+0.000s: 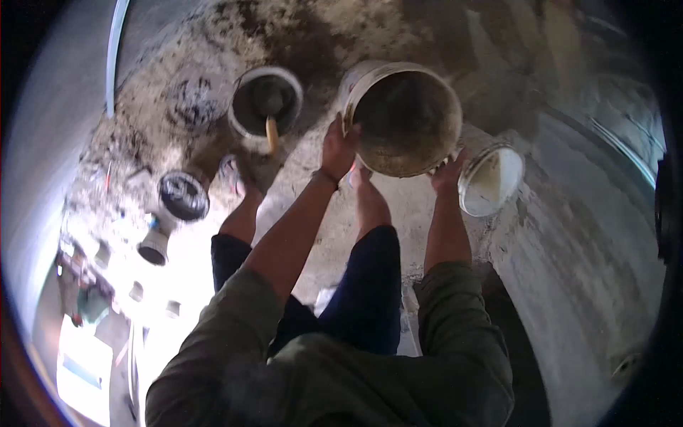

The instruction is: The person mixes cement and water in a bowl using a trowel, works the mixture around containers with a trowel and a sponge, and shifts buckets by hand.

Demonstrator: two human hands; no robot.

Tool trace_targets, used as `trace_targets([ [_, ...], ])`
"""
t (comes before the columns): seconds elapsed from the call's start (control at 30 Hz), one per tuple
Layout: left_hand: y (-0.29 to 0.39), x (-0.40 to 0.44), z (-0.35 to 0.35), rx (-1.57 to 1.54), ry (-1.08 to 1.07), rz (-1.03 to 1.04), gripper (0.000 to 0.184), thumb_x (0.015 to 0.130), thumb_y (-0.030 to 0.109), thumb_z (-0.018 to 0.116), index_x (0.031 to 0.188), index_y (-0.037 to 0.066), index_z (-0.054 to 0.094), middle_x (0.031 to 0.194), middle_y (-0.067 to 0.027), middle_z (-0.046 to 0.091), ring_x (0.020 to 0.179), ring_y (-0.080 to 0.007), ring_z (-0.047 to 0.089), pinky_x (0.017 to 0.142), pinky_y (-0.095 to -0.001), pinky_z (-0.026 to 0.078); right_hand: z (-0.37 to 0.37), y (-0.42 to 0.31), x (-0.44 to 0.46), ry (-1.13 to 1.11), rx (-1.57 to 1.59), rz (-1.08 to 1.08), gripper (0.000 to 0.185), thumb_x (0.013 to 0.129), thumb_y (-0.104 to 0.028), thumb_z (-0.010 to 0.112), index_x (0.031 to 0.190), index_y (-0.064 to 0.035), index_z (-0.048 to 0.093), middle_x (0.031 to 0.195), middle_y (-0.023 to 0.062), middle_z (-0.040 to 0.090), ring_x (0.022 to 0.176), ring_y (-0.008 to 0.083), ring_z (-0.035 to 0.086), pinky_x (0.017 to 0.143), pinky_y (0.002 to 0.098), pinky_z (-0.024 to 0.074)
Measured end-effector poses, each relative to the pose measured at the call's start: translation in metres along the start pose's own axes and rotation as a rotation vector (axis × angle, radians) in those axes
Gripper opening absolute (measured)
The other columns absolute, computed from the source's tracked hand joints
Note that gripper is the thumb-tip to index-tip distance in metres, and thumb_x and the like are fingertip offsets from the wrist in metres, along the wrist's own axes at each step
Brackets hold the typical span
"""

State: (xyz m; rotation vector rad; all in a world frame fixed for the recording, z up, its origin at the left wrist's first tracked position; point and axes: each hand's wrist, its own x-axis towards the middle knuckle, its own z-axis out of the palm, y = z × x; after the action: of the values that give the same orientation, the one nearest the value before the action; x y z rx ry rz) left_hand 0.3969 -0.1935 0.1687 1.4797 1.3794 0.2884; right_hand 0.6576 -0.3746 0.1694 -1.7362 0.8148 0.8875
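A large, dirty white bucket (407,117) is tipped so that its mouth faces me, its inside stained brown and dark. My left hand (339,148) grips the left side of its rim. At the lower right of the rim, the fingers of my right hand (448,173) are curled against the bucket, partly hidden by it. Just right of that hand is a smaller white bucket (492,181) with pale residue inside. To the left stands another bucket (247,132) with grey contents, and a tool with a yellowish handle (272,134) rests in it.
Further left are a dark bucket (183,196) and a small pail (153,248) on the rough, dirty floor (306,206). A pale pipe (114,60) leans at the upper left. A curved grey wall (569,263) runs along the right. Bright light floods the lower left.
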Motion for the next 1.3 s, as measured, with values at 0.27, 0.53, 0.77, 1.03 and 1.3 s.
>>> trace_targets([
  [0.27, 0.013, 0.012, 0.036, 0.008, 0.219, -0.112, 0.047, 0.098, 0.036, 0.05, 0.131, 0.003, 0.053, 0.119, -0.0267, 0.058, 0.109, -0.0437, 0.053, 0.094, -0.05, 0.042, 0.026, -0.061, 0.04, -0.452, -0.248, -0.122, 0.062, 0.099, -0.054, 0.041, 0.142, -0.0107, 0.044, 0.143, 0.0092, 0.048, 0.129, 0.0271, 0.048, 0.104, 0.0429, 0.0407],
  [0.53, -0.038, 0.03, -0.011, -0.388, 0.286, -0.453, 0.059, 0.1, 0.052, 0.043, 0.121, 0.0, 0.062, 0.114, -0.0222, 0.064, 0.111, -0.0357, 0.058, 0.095, -0.0418, 0.043, 0.071, -0.062, -0.042, -0.538, -0.525, -0.142, 0.066, 0.096, -0.057, 0.047, 0.144, -0.0109, 0.041, 0.143, 0.0104, 0.048, 0.13, 0.0277, 0.048, 0.104, 0.0476, 0.0413],
  [0.77, -0.099, 0.025, -0.033, -0.58, 0.342, -0.509, 0.073, 0.099, 0.061, 0.037, 0.114, -0.006, 0.065, 0.108, -0.0252, 0.067, 0.109, -0.0343, 0.062, 0.094, -0.04, 0.043, 0.119, -0.043, -0.141, -0.532, -0.618, -0.151, 0.049, 0.094, -0.05, 0.057, 0.123, -0.0105, 0.058, 0.11, 0.0036, 0.063, 0.106, 0.019, 0.06, 0.089, 0.0424, 0.0479],
  [1.03, -0.172, 0.049, -0.032, -0.598, 0.117, -0.61, 0.075, 0.099, 0.061, 0.035, 0.113, -0.006, 0.065, 0.11, -0.0243, 0.067, 0.11, -0.0303, 0.059, 0.095, -0.0388, 0.042, 0.156, -0.004, -0.202, -0.282, -0.722, -0.226, 0.033, 0.089, -0.038, 0.064, 0.11, -0.0145, 0.056, 0.091, -0.0018, 0.044, 0.084, 0.0135, 0.047, 0.082, 0.0394, 0.0424],
  [1.3, -0.17, 0.055, -0.042, -0.735, 0.091, -0.711, 0.081, 0.096, 0.064, 0.036, 0.118, -0.01, 0.06, 0.119, -0.037, 0.058, 0.123, -0.0432, 0.053, 0.101, -0.0437, 0.04, 0.179, 0.013, -0.234, -0.242, -0.821, -0.291, 0.047, 0.089, -0.043, 0.065, 0.119, -0.0084, 0.053, 0.094, 0.0018, 0.046, 0.085, 0.015, 0.043, 0.083, 0.04, 0.0431],
])
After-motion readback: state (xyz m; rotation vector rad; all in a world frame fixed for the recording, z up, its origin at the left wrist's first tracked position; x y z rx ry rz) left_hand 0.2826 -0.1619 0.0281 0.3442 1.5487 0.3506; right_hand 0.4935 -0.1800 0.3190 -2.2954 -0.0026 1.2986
